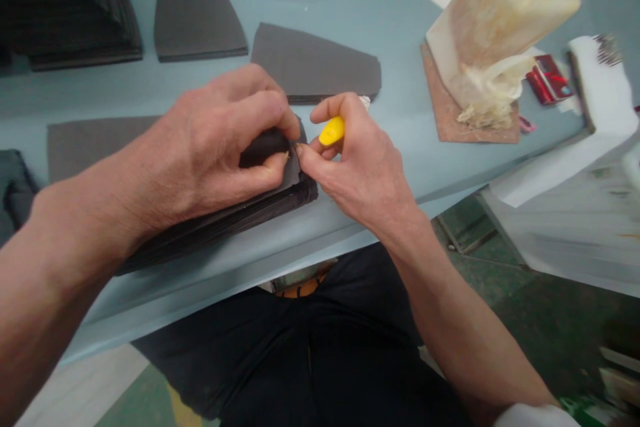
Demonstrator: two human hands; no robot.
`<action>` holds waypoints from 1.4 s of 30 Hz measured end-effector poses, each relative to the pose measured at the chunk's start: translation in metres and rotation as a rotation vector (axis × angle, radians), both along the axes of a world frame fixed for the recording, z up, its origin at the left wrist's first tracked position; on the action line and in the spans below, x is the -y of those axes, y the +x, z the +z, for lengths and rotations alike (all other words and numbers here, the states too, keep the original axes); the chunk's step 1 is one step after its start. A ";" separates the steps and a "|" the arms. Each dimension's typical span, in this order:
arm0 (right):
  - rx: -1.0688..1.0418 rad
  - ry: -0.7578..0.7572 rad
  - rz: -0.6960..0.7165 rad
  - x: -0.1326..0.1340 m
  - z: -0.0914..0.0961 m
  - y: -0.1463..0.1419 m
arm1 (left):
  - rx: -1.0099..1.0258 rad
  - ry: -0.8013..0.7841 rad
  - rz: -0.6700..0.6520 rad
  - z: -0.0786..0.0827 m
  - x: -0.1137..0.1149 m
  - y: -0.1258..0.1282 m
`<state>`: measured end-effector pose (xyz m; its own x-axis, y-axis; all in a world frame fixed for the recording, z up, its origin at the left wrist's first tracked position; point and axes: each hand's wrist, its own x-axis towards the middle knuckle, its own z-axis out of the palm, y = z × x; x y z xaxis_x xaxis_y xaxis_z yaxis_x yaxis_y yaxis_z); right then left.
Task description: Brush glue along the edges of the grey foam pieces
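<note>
A stack of dark grey sheet pieces (225, 233) lies at the table's front edge, its layers showing along the near side. My left hand (215, 140) is closed over the right end of the top piece, with thumb and fingers pinching a bent-up part of it. Against that same end, the thumb and finger of my right hand (365, 160) are pressed close to the left fingertips. A yellow-handled tool (332, 131) sits in the curled right fingers; its working end is hidden. What the right fingertips pinch is too small to make out.
Beyond my hands lie two flat grey piles (315, 63) (197, 10), with a tall dark stack (75, 13) at far left. A stained glue container (495, 20) stands on a brown board (445, 107) at right. A red packet (549, 80) is beside it.
</note>
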<state>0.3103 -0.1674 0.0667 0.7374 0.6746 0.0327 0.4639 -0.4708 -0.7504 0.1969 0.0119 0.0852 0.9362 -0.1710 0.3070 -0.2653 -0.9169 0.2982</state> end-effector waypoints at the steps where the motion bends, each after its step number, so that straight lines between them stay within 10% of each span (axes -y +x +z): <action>1: 0.000 -0.011 -0.001 0.000 0.000 0.000 | 0.006 0.005 -0.006 0.000 0.000 0.000; 42: 0.028 -0.047 0.006 -0.002 0.001 0.003 | 0.028 0.111 -0.007 0.002 -0.004 -0.006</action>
